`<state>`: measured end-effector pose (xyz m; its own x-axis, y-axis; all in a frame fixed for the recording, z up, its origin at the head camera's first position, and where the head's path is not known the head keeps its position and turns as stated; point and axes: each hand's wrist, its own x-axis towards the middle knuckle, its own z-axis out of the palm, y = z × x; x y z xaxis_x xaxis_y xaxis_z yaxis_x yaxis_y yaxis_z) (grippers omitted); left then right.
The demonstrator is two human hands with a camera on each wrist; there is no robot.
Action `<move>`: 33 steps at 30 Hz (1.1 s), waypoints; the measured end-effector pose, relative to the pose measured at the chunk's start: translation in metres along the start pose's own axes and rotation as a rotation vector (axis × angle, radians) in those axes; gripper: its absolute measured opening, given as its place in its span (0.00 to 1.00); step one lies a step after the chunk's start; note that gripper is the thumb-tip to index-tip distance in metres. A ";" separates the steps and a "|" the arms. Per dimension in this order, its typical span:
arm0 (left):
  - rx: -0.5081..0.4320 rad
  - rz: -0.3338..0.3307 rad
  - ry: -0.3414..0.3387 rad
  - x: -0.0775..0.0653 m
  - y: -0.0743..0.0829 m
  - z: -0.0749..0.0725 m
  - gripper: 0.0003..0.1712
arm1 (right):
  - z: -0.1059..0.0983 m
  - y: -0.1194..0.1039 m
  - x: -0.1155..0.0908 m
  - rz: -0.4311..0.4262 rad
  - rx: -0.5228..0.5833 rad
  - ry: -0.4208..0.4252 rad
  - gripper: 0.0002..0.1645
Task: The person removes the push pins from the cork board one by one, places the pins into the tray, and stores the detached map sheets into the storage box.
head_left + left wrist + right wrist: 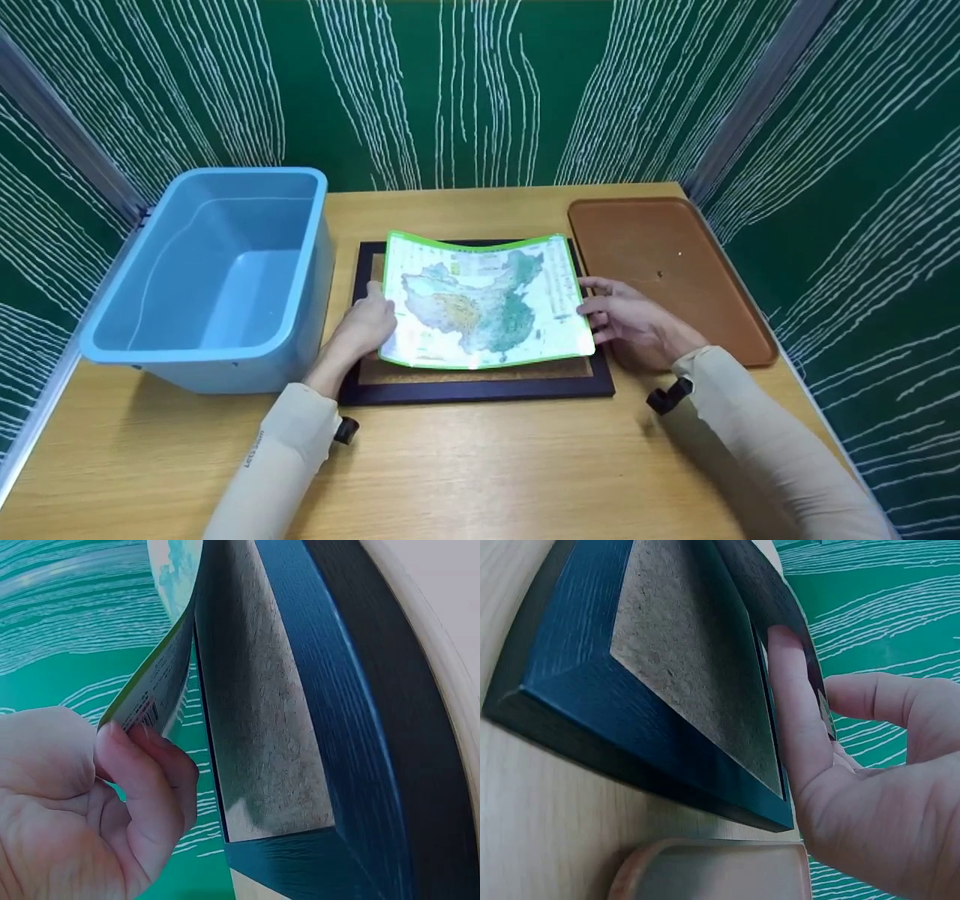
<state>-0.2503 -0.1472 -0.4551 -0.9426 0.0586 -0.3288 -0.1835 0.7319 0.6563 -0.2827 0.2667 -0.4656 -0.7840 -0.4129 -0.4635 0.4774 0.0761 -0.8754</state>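
Observation:
A map sheet (480, 307) with a green border sags slightly between both hands, above a dark picture frame (480, 391) with a brown backing board (259, 705). At the sheet's left edge, my left hand (365, 322) pinches it between thumb and fingers; the left wrist view shows a barcode on the sheet's underside. My right hand (630, 319) holds the right edge, with fingers (795, 690) under the sheet and the thumb on its other side in the right wrist view. Beneath the lifted sheet, part of the frame is hidden in the head view.
To the left stands a deep blue plastic bin (202, 352). A shallow brown tray (675, 247) lies at the right, close beside the frame. Green walls with white wavy lines enclose the wooden table (480, 465) at the back and sides.

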 end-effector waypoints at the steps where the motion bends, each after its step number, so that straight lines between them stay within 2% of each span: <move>1: -0.004 0.003 0.000 -0.001 0.000 0.000 0.32 | 0.001 0.000 0.000 0.001 -0.004 -0.011 0.44; 6: -0.016 0.011 0.001 -0.005 0.006 -0.002 0.31 | 0.006 0.003 0.003 -0.005 -0.045 -0.067 0.48; 14: 0.040 0.034 0.023 -0.014 0.018 -0.003 0.32 | 0.008 0.005 0.003 -0.005 -0.042 -0.080 0.46; 18: 0.036 0.052 0.020 -0.022 0.023 -0.005 0.35 | 0.009 0.004 0.003 0.004 -0.028 -0.090 0.46; 27: -0.021 0.180 0.006 -0.041 0.025 -0.018 0.47 | 0.015 -0.001 -0.001 -0.010 0.013 -0.099 0.45; 33: -0.081 0.268 -0.004 -0.051 0.022 -0.027 0.48 | 0.020 -0.006 -0.008 -0.041 0.043 -0.106 0.44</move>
<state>-0.2140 -0.1521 -0.4058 -0.9594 0.2455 -0.1389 0.0502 0.6330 0.7725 -0.2716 0.2517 -0.4534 -0.7584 -0.5083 -0.4081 0.4638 0.0192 -0.8858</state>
